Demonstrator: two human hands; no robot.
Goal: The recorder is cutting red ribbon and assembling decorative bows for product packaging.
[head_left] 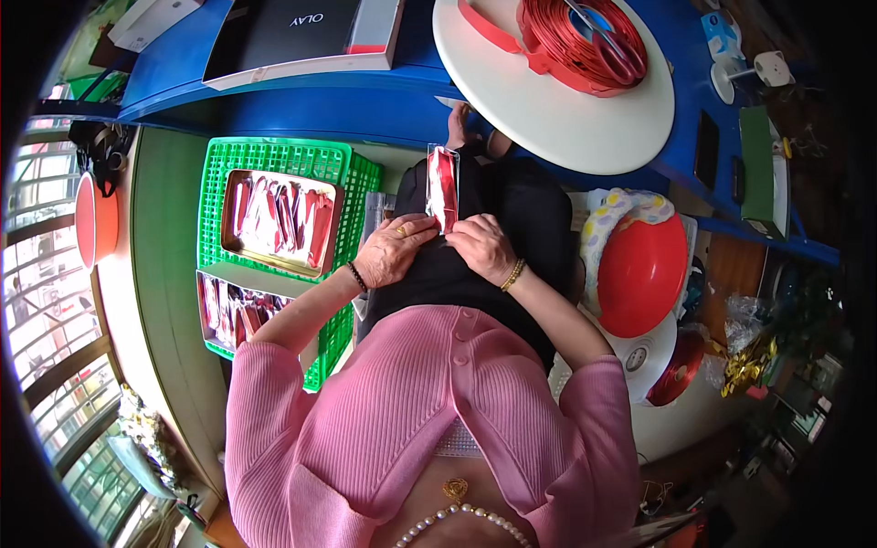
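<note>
A narrow clear plastic packet [442,187] with something red and folded inside stands out over my lap. My left hand [396,248] has its fingers closed at the packet's lower left corner. On the other side, my right hand [484,248] pinches the lower right corner. What exactly the red content is, I cannot make out. To my left, an open tin [330,233] full of similar red and white packets sits on an upturned-looking green plastic crate [219,164]. A second box [306,340] of such packets lies nearer to me, beside my left forearm.
A white round board [512,114] overhangs the blue table [174,68], carrying a roll of red ribbon [571,64] and scissors [619,57]. A black box [292,36] lies at the far left. A red basin [644,274] and ribbon spools [676,365] stand to my right.
</note>
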